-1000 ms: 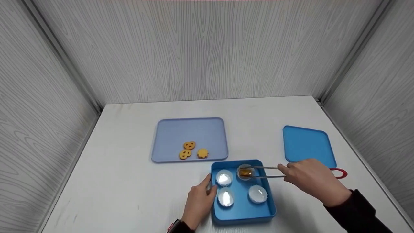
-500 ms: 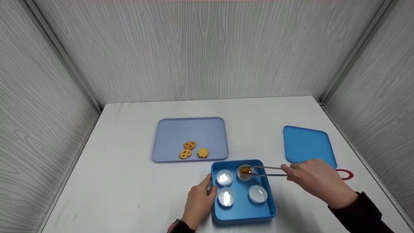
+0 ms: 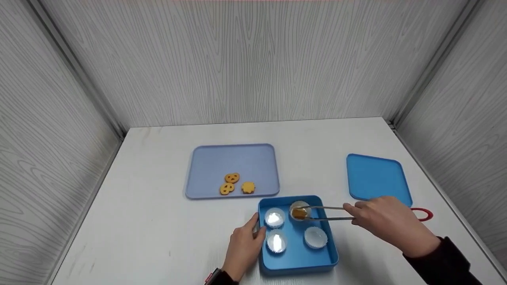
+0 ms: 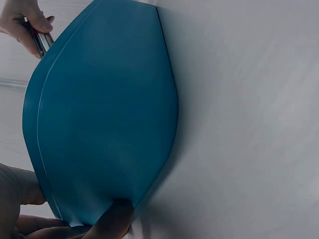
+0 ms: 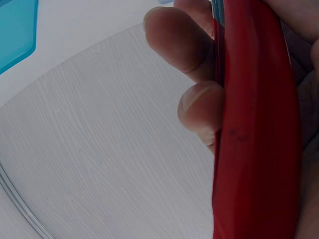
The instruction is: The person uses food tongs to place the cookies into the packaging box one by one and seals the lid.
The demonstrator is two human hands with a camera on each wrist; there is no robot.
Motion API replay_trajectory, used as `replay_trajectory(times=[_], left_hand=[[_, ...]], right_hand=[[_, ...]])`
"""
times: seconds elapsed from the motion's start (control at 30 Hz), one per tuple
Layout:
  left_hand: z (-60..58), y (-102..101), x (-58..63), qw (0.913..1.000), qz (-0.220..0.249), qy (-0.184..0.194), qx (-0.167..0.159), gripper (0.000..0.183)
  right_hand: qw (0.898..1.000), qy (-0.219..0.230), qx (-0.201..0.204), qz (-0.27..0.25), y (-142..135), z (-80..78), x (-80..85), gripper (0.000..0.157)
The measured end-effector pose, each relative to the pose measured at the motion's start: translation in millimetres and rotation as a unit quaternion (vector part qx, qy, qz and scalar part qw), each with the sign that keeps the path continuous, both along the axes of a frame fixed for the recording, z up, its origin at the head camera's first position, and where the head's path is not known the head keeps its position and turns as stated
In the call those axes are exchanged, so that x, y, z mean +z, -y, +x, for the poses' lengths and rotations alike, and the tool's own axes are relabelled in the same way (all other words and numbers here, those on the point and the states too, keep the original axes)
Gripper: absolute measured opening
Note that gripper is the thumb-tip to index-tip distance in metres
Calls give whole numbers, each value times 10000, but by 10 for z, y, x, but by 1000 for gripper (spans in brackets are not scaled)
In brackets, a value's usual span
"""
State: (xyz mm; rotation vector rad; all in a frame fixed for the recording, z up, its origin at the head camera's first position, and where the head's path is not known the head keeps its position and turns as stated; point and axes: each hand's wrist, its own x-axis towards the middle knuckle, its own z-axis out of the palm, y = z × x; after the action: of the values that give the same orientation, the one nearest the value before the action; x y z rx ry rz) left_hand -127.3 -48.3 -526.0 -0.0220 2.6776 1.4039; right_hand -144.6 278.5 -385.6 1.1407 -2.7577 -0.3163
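Note:
My left hand grips the left side of a blue box, thumb at the rim; the left wrist view shows fingertips against the box's outer wall. Inside the box stand white fluted paper cups. My right hand holds metal tongs by their red handles. The tongs' ends reach over the box's right wall into the far right cup. A golden-brown cookie lies in that cup, and the two tong arms stand apart on either side of it.
Behind the box lies a pale violet-blue tray with two pretzel-shaped cookies and a scalloped yellow one. A flat blue lid rests at the right, partly behind my right hand. Grey wood-grain walls enclose the table.
The cookie has come to lie flatter in the far right cup. The tongs' arms have spread wider, and my right hand has shifted slightly to the right. The left hand stays put.

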Motion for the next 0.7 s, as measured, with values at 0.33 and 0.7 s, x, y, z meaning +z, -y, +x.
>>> replay_trajectory(times=[0.33,0.7], left_hand=[[15,4,-7,9999,10,-107,50,52],[22,5,-5,9997,-9,-226,32,51]], right_hand=[[9996,-23,-30,-275,-78,47,98,42],[9900,-607,360,-1218,-178,-72,69,50]])
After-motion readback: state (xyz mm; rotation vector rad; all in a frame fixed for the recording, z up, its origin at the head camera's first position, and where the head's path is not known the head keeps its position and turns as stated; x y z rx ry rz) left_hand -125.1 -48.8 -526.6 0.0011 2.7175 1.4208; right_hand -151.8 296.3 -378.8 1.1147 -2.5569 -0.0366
